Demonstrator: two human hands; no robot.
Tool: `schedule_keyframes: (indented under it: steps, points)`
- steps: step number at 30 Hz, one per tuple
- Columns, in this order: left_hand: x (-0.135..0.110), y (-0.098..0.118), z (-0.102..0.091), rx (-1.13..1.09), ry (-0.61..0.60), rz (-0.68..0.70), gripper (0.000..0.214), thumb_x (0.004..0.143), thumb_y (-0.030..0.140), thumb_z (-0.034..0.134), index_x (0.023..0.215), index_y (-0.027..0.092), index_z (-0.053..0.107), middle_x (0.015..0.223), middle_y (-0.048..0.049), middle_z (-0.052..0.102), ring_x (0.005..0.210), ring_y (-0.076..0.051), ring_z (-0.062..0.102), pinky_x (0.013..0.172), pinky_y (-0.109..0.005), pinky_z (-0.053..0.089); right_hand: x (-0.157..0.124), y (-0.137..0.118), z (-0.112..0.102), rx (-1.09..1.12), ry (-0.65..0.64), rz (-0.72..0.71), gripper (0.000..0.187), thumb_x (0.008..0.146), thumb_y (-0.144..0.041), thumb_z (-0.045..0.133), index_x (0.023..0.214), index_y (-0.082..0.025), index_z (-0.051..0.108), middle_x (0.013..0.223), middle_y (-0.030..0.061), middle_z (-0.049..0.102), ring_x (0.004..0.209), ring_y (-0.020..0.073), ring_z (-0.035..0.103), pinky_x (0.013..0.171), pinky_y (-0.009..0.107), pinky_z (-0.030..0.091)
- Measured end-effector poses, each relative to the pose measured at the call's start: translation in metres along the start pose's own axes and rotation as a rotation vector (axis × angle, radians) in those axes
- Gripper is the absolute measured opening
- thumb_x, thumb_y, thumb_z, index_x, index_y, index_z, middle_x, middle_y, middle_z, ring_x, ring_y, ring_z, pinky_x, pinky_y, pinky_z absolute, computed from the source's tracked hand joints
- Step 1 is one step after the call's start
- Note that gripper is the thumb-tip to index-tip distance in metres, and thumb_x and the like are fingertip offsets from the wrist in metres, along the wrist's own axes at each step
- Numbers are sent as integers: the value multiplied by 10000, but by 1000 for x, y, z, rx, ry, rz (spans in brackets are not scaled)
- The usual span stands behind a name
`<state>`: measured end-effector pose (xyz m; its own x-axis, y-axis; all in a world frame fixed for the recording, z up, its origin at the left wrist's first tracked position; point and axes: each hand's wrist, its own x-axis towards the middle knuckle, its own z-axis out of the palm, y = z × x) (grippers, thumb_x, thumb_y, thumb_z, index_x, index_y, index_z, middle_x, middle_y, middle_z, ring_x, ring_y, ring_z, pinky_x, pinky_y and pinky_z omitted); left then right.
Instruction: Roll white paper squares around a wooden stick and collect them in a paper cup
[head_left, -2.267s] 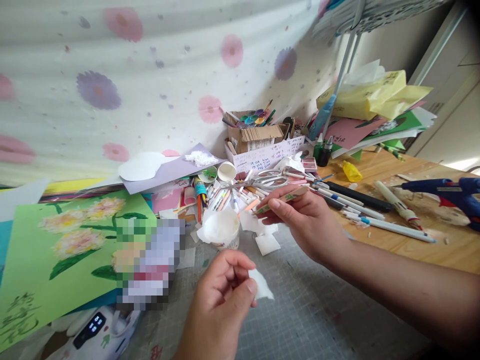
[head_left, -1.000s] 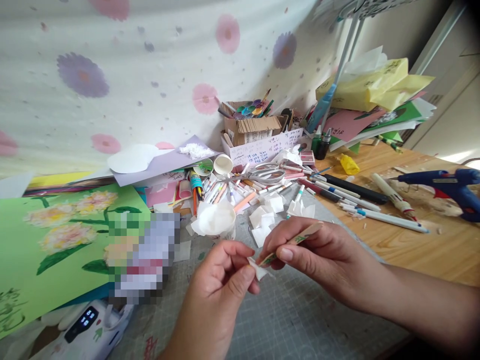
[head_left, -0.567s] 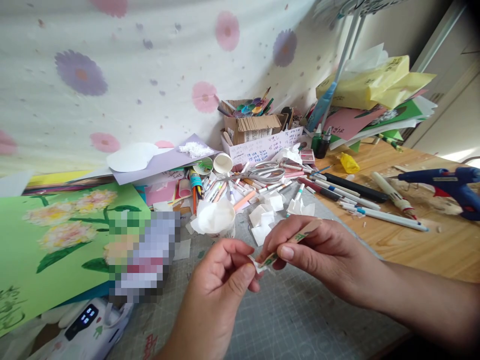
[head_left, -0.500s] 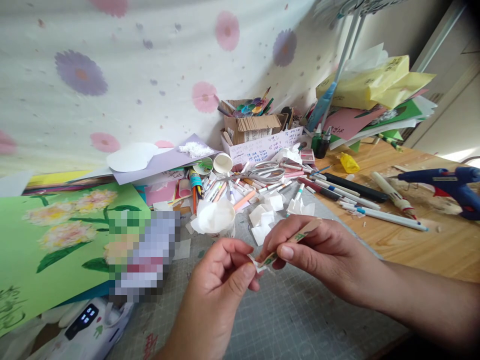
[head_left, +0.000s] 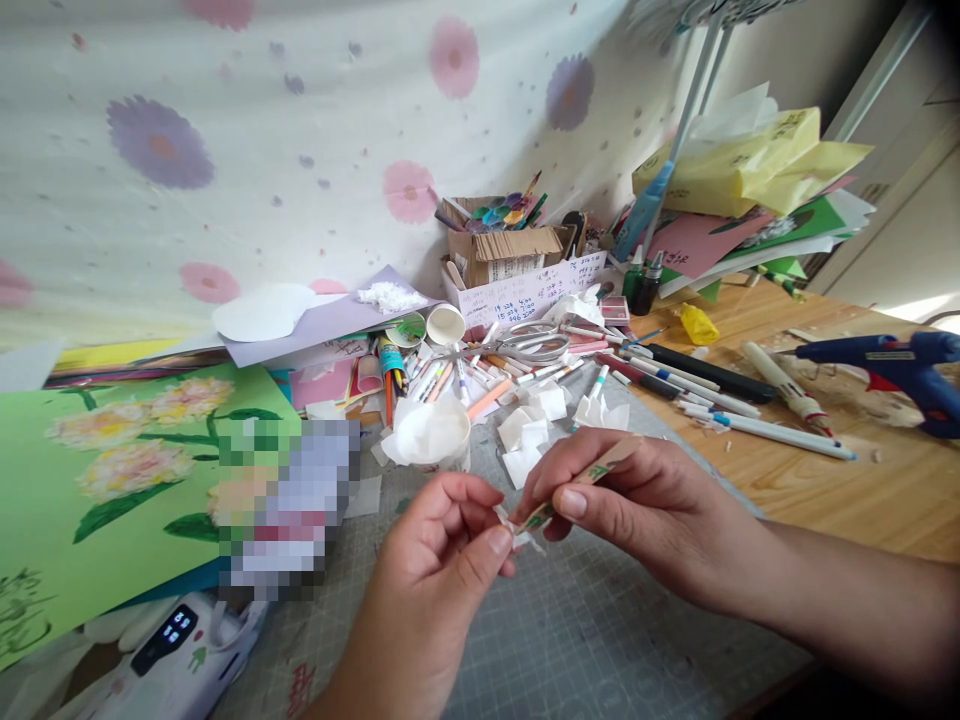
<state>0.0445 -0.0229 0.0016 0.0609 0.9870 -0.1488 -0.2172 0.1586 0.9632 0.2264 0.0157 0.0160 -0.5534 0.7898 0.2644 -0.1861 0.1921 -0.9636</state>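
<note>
My right hand point(head_left: 652, 515) grips a flat wooden craft stick point(head_left: 602, 467) smeared with green, pinched between thumb and fingers. The stick slants down to the left, its lower end touching a small white scrap of paper point(head_left: 529, 542). That scrap is pinched between the thumb and fingers of my left hand point(head_left: 442, 570). Both hands hover over a grey gridded cutting mat point(head_left: 570, 630). Just beyond them stands a paper cup point(head_left: 430, 436) with white paper in its mouth, beside several loose white paper pieces point(head_left: 525, 440).
Markers and pens crowd the back, with scissors point(head_left: 536, 343) among them. A cardboard box point(head_left: 510, 255) stands behind. At right lie a blue glue gun point(head_left: 885, 360) and a white pen point(head_left: 780, 448). A green sheet with painted flowers point(head_left: 45, 480) and a white device point(head_left: 191, 660) are at left.
Both hands stay almost where they were. The white scrap at the stick's lower end has shifted slightly, and my left fingertips have moved a little.
</note>
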Motion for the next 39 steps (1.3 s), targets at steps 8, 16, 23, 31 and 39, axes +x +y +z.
schedule_keyframes:
  steps: [8, 16, 23, 31, 39]
  points:
    - [0, 0, 0, 5, 5, -2, 80, 782, 176, 688, 832, 208, 634, 683, 41, 630, 635, -109, 566, 626, -227, 430, 0, -1, -1, -12, 11, 39, 196, 936, -324, 571, 898, -136, 609, 826, 50, 652, 734, 119, 626, 683, 252, 535]
    - [1, 0, 0, -40, -9, -3, 88, 775, 169, 692, 840, 209, 648, 683, 44, 637, 631, -101, 567, 625, -221, 429, 0, -1, -1, 13, 18, 45, 210, 938, -335, 568, 896, -133, 605, 821, 47, 644, 724, 108, 625, 660, 232, 538]
    - [0, -1, 0, -25, -11, -10, 89, 776, 163, 682, 847, 203, 647, 703, 25, 652, 640, -114, 567, 624, -229, 430, 0, 1, 0, 108, 43, 50, 184, 946, -336, 557, 913, -156, 562, 848, 44, 649, 744, 107, 627, 656, 226, 539]
    - [2, 0, 2, -32, 1, -18, 88, 761, 172, 697, 827, 199, 646, 695, 19, 638, 634, -120, 551, 620, -231, 430, -2, -2, 0, 85, 17, 24, 189, 950, -330, 550, 914, -147, 578, 890, 61, 652, 766, 121, 632, 695, 259, 543]
    - [1, 0, 1, -57, -4, -32, 83, 764, 171, 698, 818, 192, 639, 686, 19, 632, 639, -120, 546, 620, -234, 426, 0, -1, -1, 79, 16, 25, 191, 950, -327, 551, 900, -145, 581, 875, 54, 643, 750, 114, 630, 697, 259, 553]
